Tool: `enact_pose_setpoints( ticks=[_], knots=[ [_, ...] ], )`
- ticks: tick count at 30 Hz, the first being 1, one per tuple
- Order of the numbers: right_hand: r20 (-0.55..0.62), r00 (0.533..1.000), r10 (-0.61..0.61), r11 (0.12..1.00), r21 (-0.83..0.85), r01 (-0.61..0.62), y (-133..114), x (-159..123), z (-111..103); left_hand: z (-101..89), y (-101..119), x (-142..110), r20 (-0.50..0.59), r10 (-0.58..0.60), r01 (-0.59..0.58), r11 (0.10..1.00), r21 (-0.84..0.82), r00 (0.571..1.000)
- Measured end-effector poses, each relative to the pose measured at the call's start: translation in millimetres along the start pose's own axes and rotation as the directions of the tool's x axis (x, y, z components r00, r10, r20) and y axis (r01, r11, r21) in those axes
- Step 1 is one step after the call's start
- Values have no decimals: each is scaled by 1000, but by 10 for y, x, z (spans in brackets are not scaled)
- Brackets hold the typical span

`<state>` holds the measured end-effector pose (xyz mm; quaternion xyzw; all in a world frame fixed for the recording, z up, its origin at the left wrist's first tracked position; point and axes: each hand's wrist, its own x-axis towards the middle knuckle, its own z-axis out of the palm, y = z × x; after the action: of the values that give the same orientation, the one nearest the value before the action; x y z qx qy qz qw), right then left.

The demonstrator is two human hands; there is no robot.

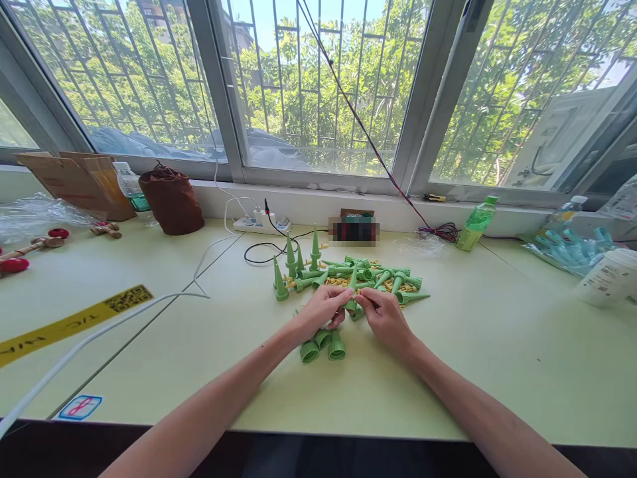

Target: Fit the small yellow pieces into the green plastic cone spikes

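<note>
My left hand (323, 307) is closed around a green plastic watering spike (353, 277), its point upward. My right hand (387, 318) pinches a small yellow valve piece against the side of that spike; the fingers partly hide it. Beyond both hands lies a pile of loose green spikes (398, 282) mixed with small yellow valve pieces (338, 282). Several green spikes (280, 284) with yellow pieces in their sides stand upright at the pile's left. Below my left hand, three green spikes (337, 346) lie with their open threaded ends toward me.
A power strip (263, 224) with cables sits by the window wall. Leftward are a brown drawstring bag (172, 199), a cardboard box (82, 186) and red wooden toys (14, 265). A green bottle (476, 224), a white cup (610, 277) and bagged blue pieces (572, 249) stand rightward.
</note>
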<state>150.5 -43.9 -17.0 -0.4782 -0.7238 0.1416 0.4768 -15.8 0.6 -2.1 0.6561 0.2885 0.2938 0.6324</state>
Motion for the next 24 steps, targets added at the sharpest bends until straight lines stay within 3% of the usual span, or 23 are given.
enact_pose_setpoints(
  ticks=[9, 19, 24],
  knots=[
    [-12, 996, 84, 992, 91, -83, 11, 40, -9, 87, 77, 0, -101, 29, -17, 993, 118, 994],
    [-24, 991, 131, 983, 130, -127, 72, 69, -54, 94, 93, -9, -80, 59, -49, 993, 112, 995],
    [-26, 989, 147, 978, 153, -141, 68, 77, -62, 85, 75, 7, -141, 90, -71, 988, 137, 986]
  ],
)
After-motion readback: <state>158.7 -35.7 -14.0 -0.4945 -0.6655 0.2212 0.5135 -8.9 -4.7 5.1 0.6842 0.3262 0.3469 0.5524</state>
